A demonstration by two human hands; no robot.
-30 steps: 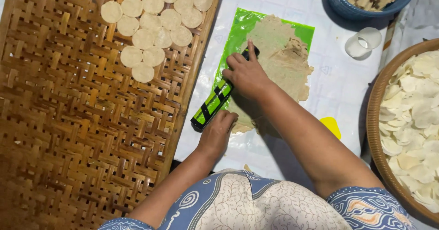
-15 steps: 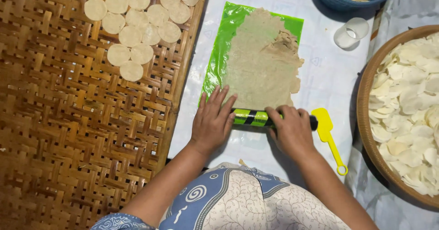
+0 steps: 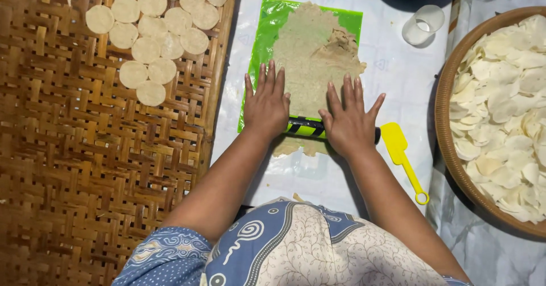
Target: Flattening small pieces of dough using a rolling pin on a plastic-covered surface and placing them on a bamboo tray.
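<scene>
A broad woven bamboo tray (image 3: 85, 166) covers the left side, carrying pale round dough discs (image 3: 153, 35) at its top. On the white surface (image 3: 398, 81) lies a green plastic sheet (image 3: 267, 30) with a thin, ragged-edged sheet of beige dough (image 3: 313, 52) spread over it. Across the dough's near end sits a black and green rolling pin (image 3: 307, 128). The left hand (image 3: 266, 105) and right hand (image 3: 348, 124) press flat on it, fingers spread and open. A yellow spatula (image 3: 401, 155) lies just beside the right hand.

A black-and-green rolling pin (image 3: 306, 128) lies crosswise on the near end of flattened beige dough (image 3: 313, 58).
</scene>
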